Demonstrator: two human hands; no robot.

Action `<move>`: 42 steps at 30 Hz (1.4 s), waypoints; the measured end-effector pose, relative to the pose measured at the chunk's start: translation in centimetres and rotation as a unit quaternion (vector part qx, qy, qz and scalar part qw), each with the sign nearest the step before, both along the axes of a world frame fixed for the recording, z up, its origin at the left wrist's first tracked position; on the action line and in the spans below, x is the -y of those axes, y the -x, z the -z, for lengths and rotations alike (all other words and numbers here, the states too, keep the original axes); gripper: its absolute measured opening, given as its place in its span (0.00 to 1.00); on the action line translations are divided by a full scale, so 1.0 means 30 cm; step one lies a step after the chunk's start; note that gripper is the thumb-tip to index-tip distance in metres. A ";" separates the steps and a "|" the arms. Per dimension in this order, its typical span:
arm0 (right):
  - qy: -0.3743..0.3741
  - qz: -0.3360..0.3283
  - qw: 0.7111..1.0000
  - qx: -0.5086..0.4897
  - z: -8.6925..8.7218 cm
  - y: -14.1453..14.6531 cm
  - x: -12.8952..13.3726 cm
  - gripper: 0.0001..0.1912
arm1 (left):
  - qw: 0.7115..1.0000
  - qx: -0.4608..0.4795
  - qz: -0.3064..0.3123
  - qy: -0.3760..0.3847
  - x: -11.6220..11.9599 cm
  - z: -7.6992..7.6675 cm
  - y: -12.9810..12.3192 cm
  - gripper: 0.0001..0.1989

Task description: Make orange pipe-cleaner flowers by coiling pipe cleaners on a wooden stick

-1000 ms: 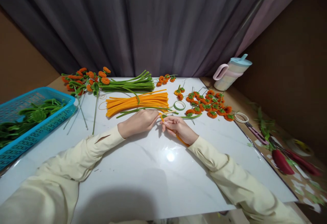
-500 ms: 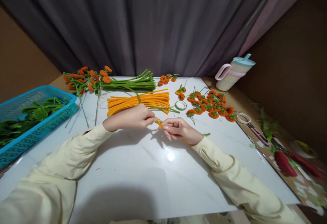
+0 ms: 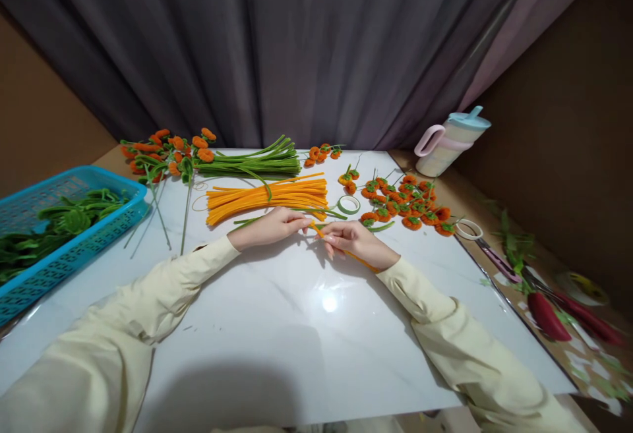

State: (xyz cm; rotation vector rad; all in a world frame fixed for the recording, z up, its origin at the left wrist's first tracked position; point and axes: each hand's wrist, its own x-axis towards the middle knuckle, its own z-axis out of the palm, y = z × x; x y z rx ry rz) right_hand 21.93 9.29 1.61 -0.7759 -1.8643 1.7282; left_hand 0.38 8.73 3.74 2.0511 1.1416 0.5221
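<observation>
Both hands meet over the white table, pinching one orange pipe cleaner (image 3: 318, 230). My left hand (image 3: 271, 227) is closed on its upper end, thumb and index finger together. Just to the right, my right hand (image 3: 357, 243) pinches it a short way along, and its tail runs out beneath the right wrist. The piece between the fingers looks bent or looped; its exact shape is too small to make out. Behind the hands lies a bundle of orange pipe cleaners (image 3: 267, 198). A loose green pipe cleaner (image 3: 382, 227) shows past my right hand.
Green pipe cleaners (image 3: 252, 166) lie at the back, beside finished orange flowers (image 3: 178, 146). Several orange flower heads (image 3: 403, 202) and a green tape roll (image 3: 349, 205) are to the right. A blue basket (image 3: 93, 235) stands left; a cup (image 3: 450, 143) and scissors (image 3: 548, 314) sit right.
My left hand has shifted right and slightly away from me, turning a little. The right hand has also moved slightly away. The pipe cleaner stays pinched between both.
</observation>
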 end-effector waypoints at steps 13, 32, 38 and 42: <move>-0.311 0.078 0.936 0.145 0.013 0.043 -0.038 0.12 | 0.995 -0.003 -0.065 -0.073 -0.052 0.079 0.005 0.19; -0.114 0.019 0.986 0.122 -0.015 -0.007 -0.009 0.17 | 0.918 0.137 0.119 0.353 -0.006 -0.003 0.013 0.19; -0.198 0.028 0.974 0.106 -0.055 -0.013 -0.005 0.18 | 0.913 0.167 0.137 0.345 -0.012 -0.006 0.039 0.17; -0.146 0.027 0.987 0.064 -0.093 -0.004 0.020 0.18 | 0.929 0.143 0.164 0.299 0.014 -0.057 0.042 0.18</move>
